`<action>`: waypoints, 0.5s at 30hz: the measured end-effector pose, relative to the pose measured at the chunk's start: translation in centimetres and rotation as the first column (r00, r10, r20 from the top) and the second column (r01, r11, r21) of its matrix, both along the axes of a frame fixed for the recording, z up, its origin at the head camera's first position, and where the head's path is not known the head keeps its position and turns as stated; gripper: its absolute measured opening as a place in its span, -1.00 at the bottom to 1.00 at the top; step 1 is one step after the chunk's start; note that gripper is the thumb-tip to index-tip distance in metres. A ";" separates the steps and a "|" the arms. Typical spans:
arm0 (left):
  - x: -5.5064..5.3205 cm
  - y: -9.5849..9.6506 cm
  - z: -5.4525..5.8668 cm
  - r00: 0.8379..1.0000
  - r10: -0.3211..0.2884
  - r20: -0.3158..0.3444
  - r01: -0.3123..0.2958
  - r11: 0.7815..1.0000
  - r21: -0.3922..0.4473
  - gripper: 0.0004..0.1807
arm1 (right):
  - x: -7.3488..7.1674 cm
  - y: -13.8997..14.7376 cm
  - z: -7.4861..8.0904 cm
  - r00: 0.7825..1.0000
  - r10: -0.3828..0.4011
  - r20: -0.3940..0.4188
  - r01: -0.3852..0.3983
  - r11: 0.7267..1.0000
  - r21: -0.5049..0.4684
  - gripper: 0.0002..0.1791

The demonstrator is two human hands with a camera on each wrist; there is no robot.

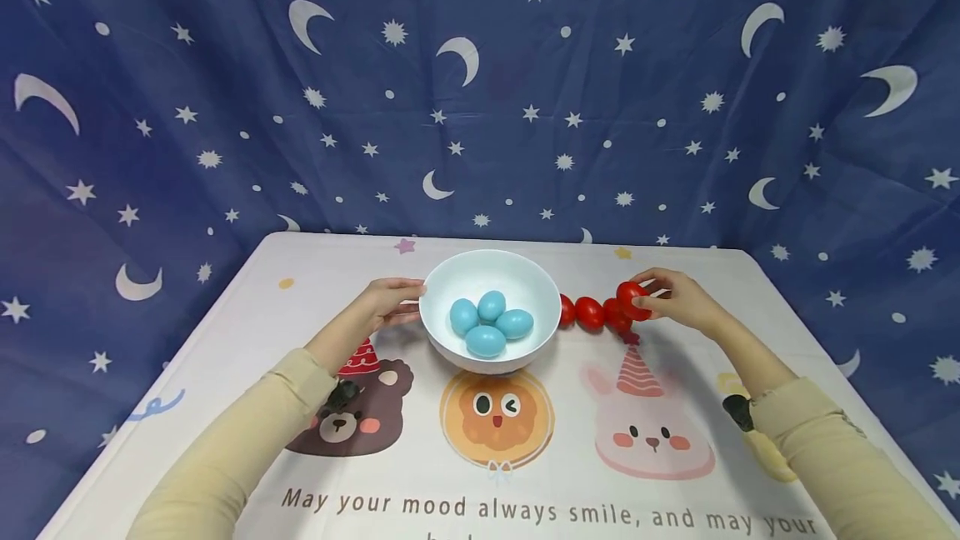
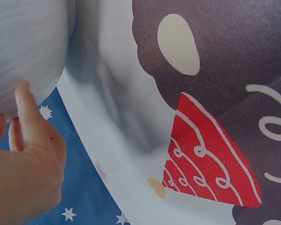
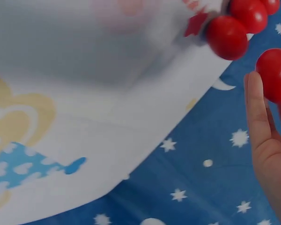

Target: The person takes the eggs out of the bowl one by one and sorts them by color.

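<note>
A white bowl (image 1: 491,271) stands in front of me, with several light-blue eggs (image 1: 485,342) lying together on its bottom. My left hand (image 1: 387,303) touches the bowl's left side with fairly straight fingers; the left wrist view shows its fingertips (image 2: 23,89) against the outer wall. To the right of the bowl, my right hand (image 1: 678,300) pinches a red egg (image 1: 633,300) between thumb and fingers, raised above the table. Red eggs (image 1: 589,314) lie in a row between bowl and hand. The bowl partly hides the leftmost one, and the held egg overlaps another.
A pale tablecloth (image 1: 322,261) printed with a bear, a pancake face, a rabbit and lettering covers the table. Behind the table's far edge hangs a dark blue curtain (image 1: 495,107) with white moons and stars.
</note>
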State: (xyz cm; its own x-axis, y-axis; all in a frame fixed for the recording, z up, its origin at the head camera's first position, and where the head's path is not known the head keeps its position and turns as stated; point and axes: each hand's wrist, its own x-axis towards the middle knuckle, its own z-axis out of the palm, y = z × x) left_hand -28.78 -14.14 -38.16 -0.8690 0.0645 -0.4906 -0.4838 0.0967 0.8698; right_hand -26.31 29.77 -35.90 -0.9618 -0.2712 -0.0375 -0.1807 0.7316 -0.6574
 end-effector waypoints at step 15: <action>0.2 0.3 0.0 1.000 0.003 -0.021 -0.002 1.000 0.008 -0.50 | -0.9 3.8 -2.2 0.990 -0.096 0.106 0.097 0.995 -0.008 -0.47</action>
